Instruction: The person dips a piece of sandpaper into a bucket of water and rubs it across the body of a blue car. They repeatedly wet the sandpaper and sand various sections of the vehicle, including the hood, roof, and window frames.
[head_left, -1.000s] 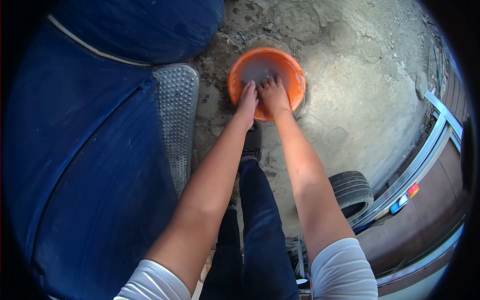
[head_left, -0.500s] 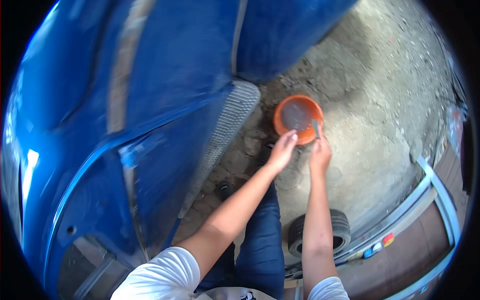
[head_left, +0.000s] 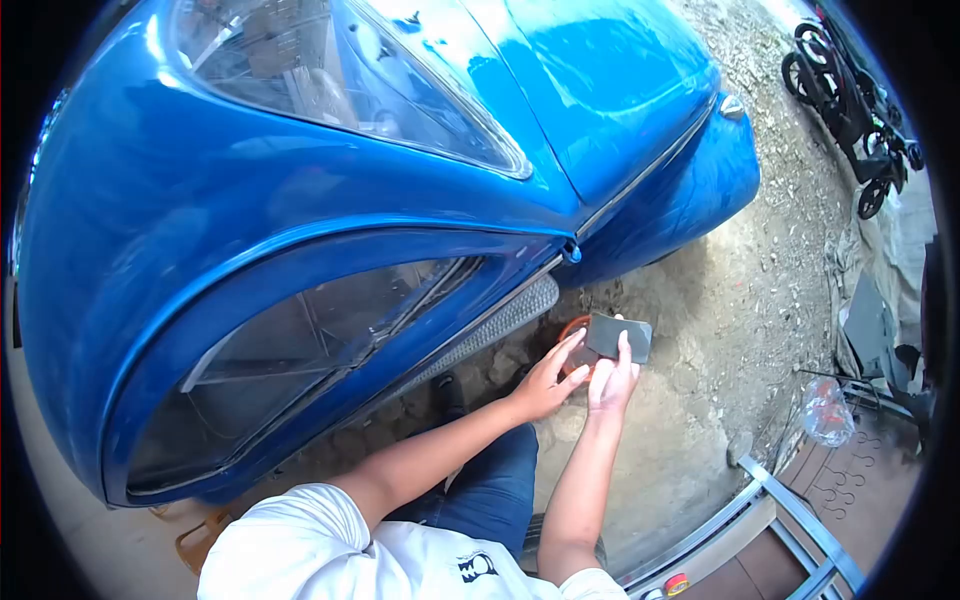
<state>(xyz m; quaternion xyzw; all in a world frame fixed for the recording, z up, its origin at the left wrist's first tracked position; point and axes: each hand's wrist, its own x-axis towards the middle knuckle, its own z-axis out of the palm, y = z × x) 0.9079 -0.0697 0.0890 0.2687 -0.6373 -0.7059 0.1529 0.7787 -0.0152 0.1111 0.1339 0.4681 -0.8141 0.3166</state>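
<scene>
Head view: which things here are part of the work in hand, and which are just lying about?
In hand:
- dark flat sheet, held up by right hand
- left hand, open beside it
- orange basin, mostly hidden behind them
- blue car

Lying about:
- motorcycle
- clear plastic bag
- metal frame

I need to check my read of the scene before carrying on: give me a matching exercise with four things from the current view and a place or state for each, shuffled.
Things:
1. dark flat sheet
2. orange basin
3. blue car
4. motorbike

Places or states:
A. parked at the top right, far from the hands
B. held up in the right hand
C. on the ground, mostly hidden behind the hands
D. fills the left and middle of the view

Pairs: 1-B, 2-C, 3-D, 4-A
</scene>
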